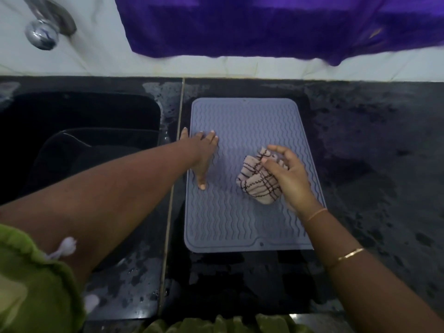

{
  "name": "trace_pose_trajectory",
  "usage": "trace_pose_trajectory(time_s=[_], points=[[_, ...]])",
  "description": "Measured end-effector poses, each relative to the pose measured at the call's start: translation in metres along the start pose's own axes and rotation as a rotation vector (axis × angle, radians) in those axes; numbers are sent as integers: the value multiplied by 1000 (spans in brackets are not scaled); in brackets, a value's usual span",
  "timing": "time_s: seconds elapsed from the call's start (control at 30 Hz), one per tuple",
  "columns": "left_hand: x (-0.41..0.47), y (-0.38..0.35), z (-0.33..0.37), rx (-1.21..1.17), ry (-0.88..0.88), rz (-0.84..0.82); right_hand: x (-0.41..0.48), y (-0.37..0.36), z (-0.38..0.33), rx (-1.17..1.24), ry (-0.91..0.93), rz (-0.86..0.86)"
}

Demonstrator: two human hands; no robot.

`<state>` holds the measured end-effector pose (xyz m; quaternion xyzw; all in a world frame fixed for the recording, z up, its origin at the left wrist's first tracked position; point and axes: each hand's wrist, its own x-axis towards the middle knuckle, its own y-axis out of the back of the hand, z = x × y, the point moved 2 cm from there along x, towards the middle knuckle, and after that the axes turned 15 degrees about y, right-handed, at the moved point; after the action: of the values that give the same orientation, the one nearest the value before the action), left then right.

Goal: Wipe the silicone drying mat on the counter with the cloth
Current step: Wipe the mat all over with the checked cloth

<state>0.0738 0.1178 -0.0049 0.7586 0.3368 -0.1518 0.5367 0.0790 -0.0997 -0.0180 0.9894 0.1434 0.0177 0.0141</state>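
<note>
A grey-blue silicone drying mat [242, 121] with wavy ridges lies flat on the black counter [372, 164]. My left hand [203, 155] rests palm down on the mat's left edge, fingers spread. A bunched beige cloth [258, 182] with dark brown stripes sits on the mat right of centre. My right hand [289, 176] curls over the cloth's right side, its fingers loosely on the fabric, and the grip looks light.
A black sink [72, 131] lies left of the mat, past a thin metal seam. A chrome tap [45, 25] juts from the white tiled wall. A purple cloth [264, 27] hangs above the counter's back edge. Wet patches mark the counter near the front.
</note>
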Motion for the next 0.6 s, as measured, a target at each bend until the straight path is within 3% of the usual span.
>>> trace_pose_trajectory(time_s=[0.17,0.3,0.5,0.57,0.6], points=[[2,23,5,43,-37,13,30,-4,-10,455,-45,93],[12,36,8,-63,-1,80,72,-15,-18,542,4,176],[21,34,12,-229,18,38,141,-37,-39,644,38,173],[22,35,12,-206,17,41,161,-37,-30,455,3,148],[22,35,13,-187,6,37,169,-32,-25,196,10,159]])
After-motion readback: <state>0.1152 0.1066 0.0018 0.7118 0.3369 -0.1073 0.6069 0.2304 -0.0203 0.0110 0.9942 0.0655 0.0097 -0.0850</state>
